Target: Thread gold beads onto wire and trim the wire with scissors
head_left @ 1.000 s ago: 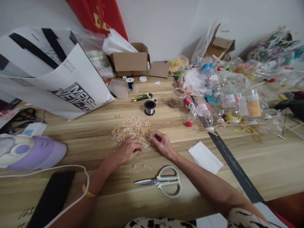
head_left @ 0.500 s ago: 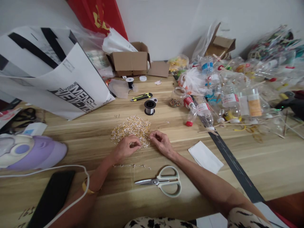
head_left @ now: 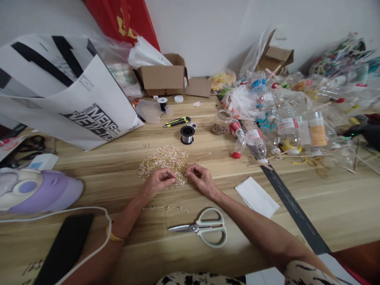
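Head feed: I see a gold-and-clear bead heap [head_left: 164, 159] on the wooden table [head_left: 213, 154]. Left hand [head_left: 158, 182] is at the heap's near edge, thumb and fingers drawn in close; I can't tell if they meet or pinch anything. Right hand [head_left: 203, 181] is at the heap's right edge, fingers curled in; can't tell its grip either, tips too small. Beaded strand [head_left: 168, 208] lies on the heap's near side, scissors [head_left: 194, 227] near side and right. Wire spool [head_left: 187, 137] and cutter [head_left: 176, 122] sit beyond the heap.
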A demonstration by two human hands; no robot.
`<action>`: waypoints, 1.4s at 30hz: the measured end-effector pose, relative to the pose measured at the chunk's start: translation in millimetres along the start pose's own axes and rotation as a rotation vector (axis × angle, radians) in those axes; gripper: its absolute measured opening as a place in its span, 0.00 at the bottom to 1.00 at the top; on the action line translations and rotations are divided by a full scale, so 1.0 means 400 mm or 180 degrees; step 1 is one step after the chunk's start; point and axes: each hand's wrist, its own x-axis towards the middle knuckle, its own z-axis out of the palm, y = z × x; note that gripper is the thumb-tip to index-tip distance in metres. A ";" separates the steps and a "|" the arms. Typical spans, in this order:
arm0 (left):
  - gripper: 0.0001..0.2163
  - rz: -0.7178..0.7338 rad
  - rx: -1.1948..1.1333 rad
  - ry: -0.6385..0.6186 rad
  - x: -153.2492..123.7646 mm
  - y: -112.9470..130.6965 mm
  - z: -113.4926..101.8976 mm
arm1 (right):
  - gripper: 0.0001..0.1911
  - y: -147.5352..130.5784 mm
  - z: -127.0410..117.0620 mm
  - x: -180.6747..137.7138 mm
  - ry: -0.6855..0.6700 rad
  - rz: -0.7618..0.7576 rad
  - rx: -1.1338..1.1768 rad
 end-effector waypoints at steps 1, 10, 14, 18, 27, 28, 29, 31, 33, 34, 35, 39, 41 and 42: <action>0.07 0.0009 -0.0031 0.0003 0.000 -0.001 0.000 | 0.11 0.000 0.000 0.000 -0.0015 -0.0003 0.0004; 0.08 -0.0134 -0.0064 0.0088 -0.003 0.000 0.000 | 0.10 0.001 0.001 0.000 -0.0011 -0.0048 0.0023; 0.10 -0.0116 -0.0246 0.0088 -0.004 -0.001 0.011 | 0.10 -0.001 0.002 -0.005 -0.0136 -0.0116 -0.0063; 0.12 -0.0068 -0.0324 0.0100 -0.005 -0.008 0.027 | 0.10 -0.004 0.003 -0.011 -0.0364 -0.0216 -0.0115; 0.17 0.0009 -0.0322 0.0035 -0.004 -0.028 0.050 | 0.10 -0.004 0.004 -0.015 -0.0638 -0.0443 -0.0290; 0.17 0.0014 -0.0324 0.0040 -0.003 -0.030 0.051 | 0.10 -0.005 0.004 -0.015 -0.0640 -0.0453 -0.0326; 0.17 0.0022 -0.0328 0.0050 -0.003 -0.031 0.052 | 0.10 -0.006 0.004 -0.015 -0.0636 -0.0468 -0.0351; 0.17 0.0019 -0.0325 0.0063 -0.003 -0.031 0.052 | 0.09 -0.008 0.005 -0.015 -0.0635 -0.0501 -0.0378; 0.17 -0.0011 -0.0304 0.0073 -0.004 -0.028 0.053 | 0.09 -0.009 0.006 -0.016 -0.0626 -0.0519 -0.0409; 0.17 -0.0028 -0.0290 0.0072 -0.005 -0.026 0.053 | 0.09 -0.009 0.006 -0.016 -0.0622 -0.0521 -0.0428; 0.16 -0.0041 -0.0277 0.0072 -0.006 -0.023 0.054 | 0.09 -0.009 0.007 -0.016 -0.0623 -0.0516 -0.0446; 0.17 -0.0032 -0.0297 0.0051 -0.007 -0.018 0.055 | 0.09 -0.008 0.006 -0.017 -0.0635 -0.0491 -0.0478; 0.17 -0.0022 -0.0322 0.0056 -0.007 -0.019 0.054 | 0.09 -0.006 0.006 -0.017 -0.0637 -0.0465 -0.0461; 0.17 -0.0016 -0.0328 0.0058 -0.006 -0.020 0.054 | 0.10 -0.005 0.006 -0.016 -0.0630 -0.0444 -0.0445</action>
